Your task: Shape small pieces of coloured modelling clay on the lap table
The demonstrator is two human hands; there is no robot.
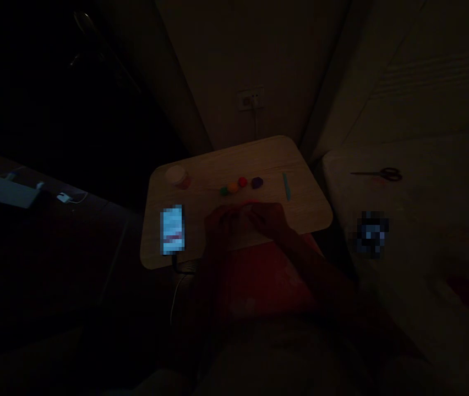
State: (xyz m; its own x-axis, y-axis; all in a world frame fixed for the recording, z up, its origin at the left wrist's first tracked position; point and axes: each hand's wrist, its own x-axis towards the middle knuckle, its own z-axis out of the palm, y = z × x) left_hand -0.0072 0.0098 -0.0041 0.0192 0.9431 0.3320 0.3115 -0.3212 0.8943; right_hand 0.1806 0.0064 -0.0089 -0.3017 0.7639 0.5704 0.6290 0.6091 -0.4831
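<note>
In the dim light, my left hand (220, 219) and my right hand (270, 218) come close together over the near part of the small wooden table (205, 163). The fingers of both hands are curled inward. A bit of red shows by the right fingertips, but what the hands hold is too dark to make out. Just beyond them lie several small coloured lumps that look like modelling clay: a green lump (223, 191), an orange lump (233, 187), a red lump (242, 181) and a purple lump (257, 182).
A blue stick-like tool (286, 186) lies on the table's right side. At the left are a pale tub (178, 177) and a lit phone (172, 230) with a cable. Scissors (383, 174) rest on a pale surface at the right. A wall socket (251, 99) is behind.
</note>
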